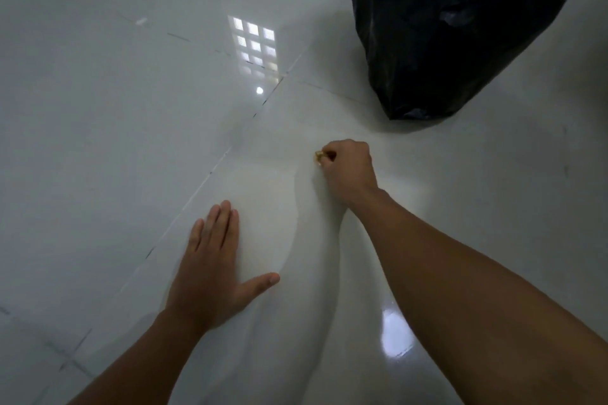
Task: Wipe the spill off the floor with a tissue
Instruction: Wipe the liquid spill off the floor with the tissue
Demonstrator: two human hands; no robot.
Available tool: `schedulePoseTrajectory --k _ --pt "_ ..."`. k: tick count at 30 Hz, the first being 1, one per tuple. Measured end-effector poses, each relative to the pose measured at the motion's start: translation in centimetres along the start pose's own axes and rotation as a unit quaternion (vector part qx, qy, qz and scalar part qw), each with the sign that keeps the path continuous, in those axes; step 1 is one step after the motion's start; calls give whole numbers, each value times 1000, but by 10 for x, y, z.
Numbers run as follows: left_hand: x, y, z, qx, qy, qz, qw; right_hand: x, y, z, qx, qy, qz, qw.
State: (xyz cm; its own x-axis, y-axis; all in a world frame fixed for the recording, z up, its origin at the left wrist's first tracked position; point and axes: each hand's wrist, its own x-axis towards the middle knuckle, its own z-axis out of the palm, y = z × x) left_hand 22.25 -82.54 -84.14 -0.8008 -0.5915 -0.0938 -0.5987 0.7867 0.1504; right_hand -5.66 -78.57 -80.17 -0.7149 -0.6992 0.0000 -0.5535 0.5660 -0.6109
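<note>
My right hand [348, 168] is curled into a fist low over the glossy white tiled floor [115, 141], in front of the black bag. Its fingers pinch a small yellowish wad [318, 157] that sticks out at the hand's left side; it looks like a crumpled tissue, though it is too small to be sure. My left hand [210, 273] lies flat on the floor nearer to me, fingers straight and together, thumb spread to the right. No spill stands out on the shiny tiles around either hand.
A black plastic rubbish bag [454, 26] stands open on the floor at the upper right, just beyond my right hand. Dark grout lines [263, 102] cross the tiles. A window reflection [255, 46] glares on the floor at centre top.
</note>
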Motion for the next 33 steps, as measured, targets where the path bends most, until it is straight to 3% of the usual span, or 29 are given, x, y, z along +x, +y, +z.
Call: schedulePoseTrajectory --k 10,17,24,28,33 --pt "-1 1 -2 -11 -4 -12 1000 -18 -59 56 -2 -163 -193 968" --pt "-1 -1 2 -37 15 -6 999 9 -40 54 -5 -36 -119 992" --pt "-3 -1 2 -40 20 -10 999 8 -66 69 1 -120 -245 962" --pt "-3 1 2 -45 23 -10 999 -17 -58 54 -10 -198 -319 927" --pt "-4 0 3 -38 34 0 999 -51 -32 32 -12 -209 -296 932"
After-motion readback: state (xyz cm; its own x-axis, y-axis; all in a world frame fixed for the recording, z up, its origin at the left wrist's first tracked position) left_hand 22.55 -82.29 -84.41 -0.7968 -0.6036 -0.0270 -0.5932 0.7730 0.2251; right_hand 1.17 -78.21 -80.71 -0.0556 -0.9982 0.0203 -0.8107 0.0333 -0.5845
